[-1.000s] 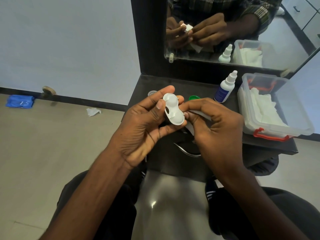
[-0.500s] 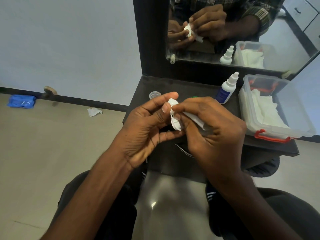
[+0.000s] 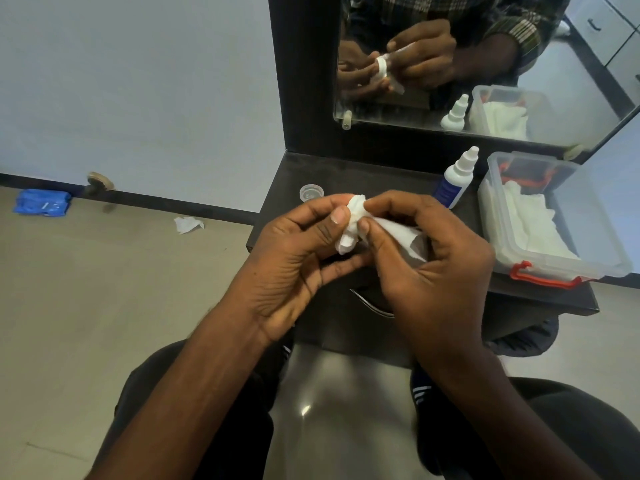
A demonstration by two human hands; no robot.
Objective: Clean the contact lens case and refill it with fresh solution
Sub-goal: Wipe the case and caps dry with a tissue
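Dark vanity shelf (image 3: pixel 381 181) below mirror: left hand (image 3: pixel 294 258) grips the contact lens case (image 3: pixel 346 242), right hand (image 3: pixel 426 258) pinches tissue (image 3: pixel 388 233) into it, wiping stage; refill judged next, needing solution bottle (image 3: pixel 455 178) at one o'clock.

Two hands (image 3: pixel 294 258) (image 3: pixel 433 268), one bottle (image 3: pixel 455 178), one box (image 3: pixel 554 216), one loose cap (image 3: pixel 311 193), perhaps one tissue (image 3: pixel 353 220).

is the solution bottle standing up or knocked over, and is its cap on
Upright: the solution bottle stands on the dark shelf beside the clear plastic box, nozzle pointing up. Its white tip looks capped, but that is too small to confirm.
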